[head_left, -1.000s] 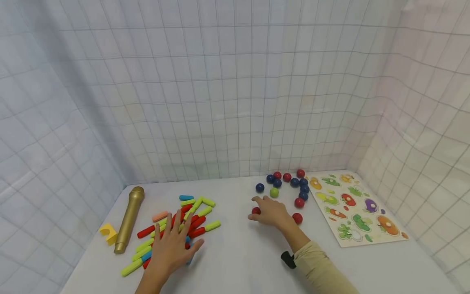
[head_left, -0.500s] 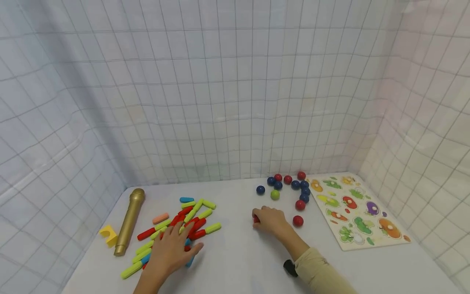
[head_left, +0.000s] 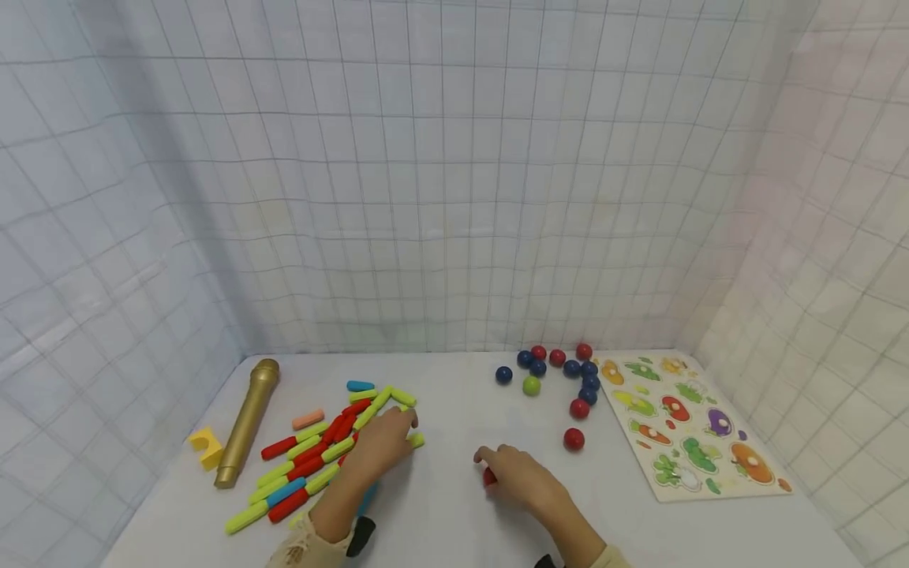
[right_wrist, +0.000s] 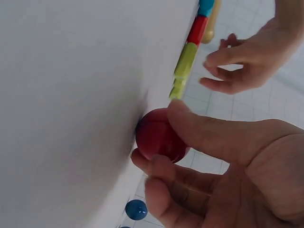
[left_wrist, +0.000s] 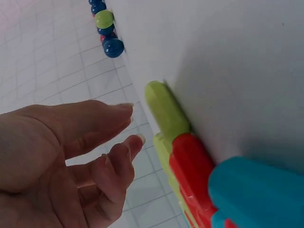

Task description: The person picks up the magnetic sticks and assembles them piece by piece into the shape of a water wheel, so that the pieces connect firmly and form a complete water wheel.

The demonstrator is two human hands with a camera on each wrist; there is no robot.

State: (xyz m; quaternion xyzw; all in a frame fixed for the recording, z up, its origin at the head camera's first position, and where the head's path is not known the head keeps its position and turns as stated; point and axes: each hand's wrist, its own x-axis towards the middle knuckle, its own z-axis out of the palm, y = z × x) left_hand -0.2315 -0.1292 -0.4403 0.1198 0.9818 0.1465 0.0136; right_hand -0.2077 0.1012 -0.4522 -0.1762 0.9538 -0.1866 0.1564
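My right hand [head_left: 524, 479] holds a red ball [right_wrist: 159, 135] on the white table, thumb on one side and fingers on the other. In the head view that ball shows only partly beside the fingers. My left hand [head_left: 387, 440] hangs over the right part of a pile of short coloured sticks, holding nothing. Its fingers are loosely bent, with a gap between thumb and fingertips in the left wrist view. Close to it lie a lime green stick [left_wrist: 166, 109], a red stick [left_wrist: 192, 154] and a blue stick [left_wrist: 256, 187].
Blue balls [head_left: 572, 368], red balls and one green ball [head_left: 531, 386] lie at the back right. A vegetable puzzle board [head_left: 692, 418] is at the far right. On the left are a gold microphone-shaped toy [head_left: 246, 426] and a yellow block [head_left: 206, 448]. Gridded cloth walls surround the table.
My left hand has lifted off the pile and moved right and away from me, its spread fingers now bent. My right hand has drawn the red ball toward me.
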